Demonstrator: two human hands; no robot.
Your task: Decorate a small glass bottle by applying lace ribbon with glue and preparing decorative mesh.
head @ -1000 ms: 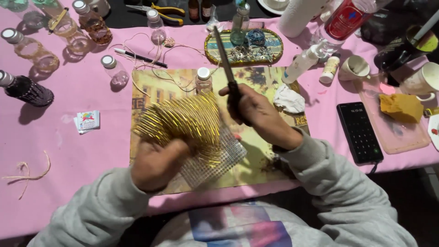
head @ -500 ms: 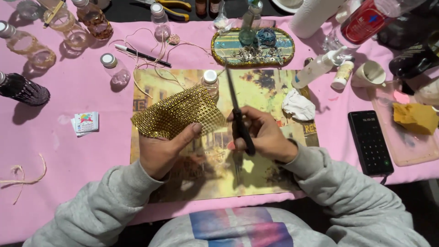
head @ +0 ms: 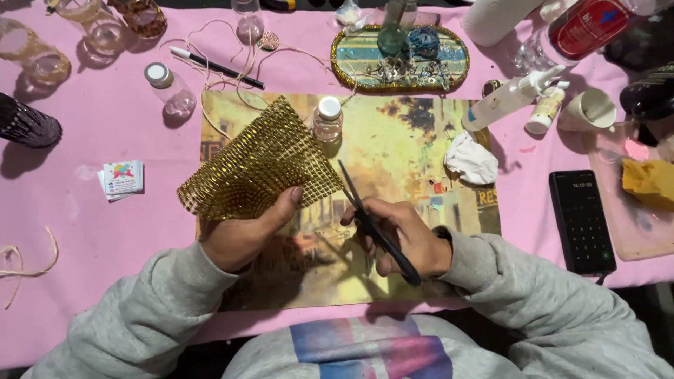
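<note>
Seen from above at a pink-covered craft table [head: 105,231]: left hand [head: 242,231] pinching the lower edge of a gold mesh sheet [head: 256,165], thumb on top and fingers clamped beneath, lifting it clear of the painted mat [head: 414,147] and tilting it, likely to present an edge for cutting. Right hand [head: 404,235] closed around black scissors [head: 375,224], fingers curled tight through the handles, blades together and pointing up toward the mesh's right corner, just beside it, not yet biting in. Mesh stiff-looking, studded in rows of shiny beads, roughly rectangular, slightly bowed. Beyond the mesh, a small clear bottle [head: 327,118] with a white cap standing on the mat; right of the mesh, a crumpled white tissue [head: 472,158]. Farther right, a dark phone [head: 581,221] lying flat. Above the mesh, an oval glittery tray [head: 351,60] of trinkets and loose tan cord [head: 225,70] snaking over the cloth.
</note>
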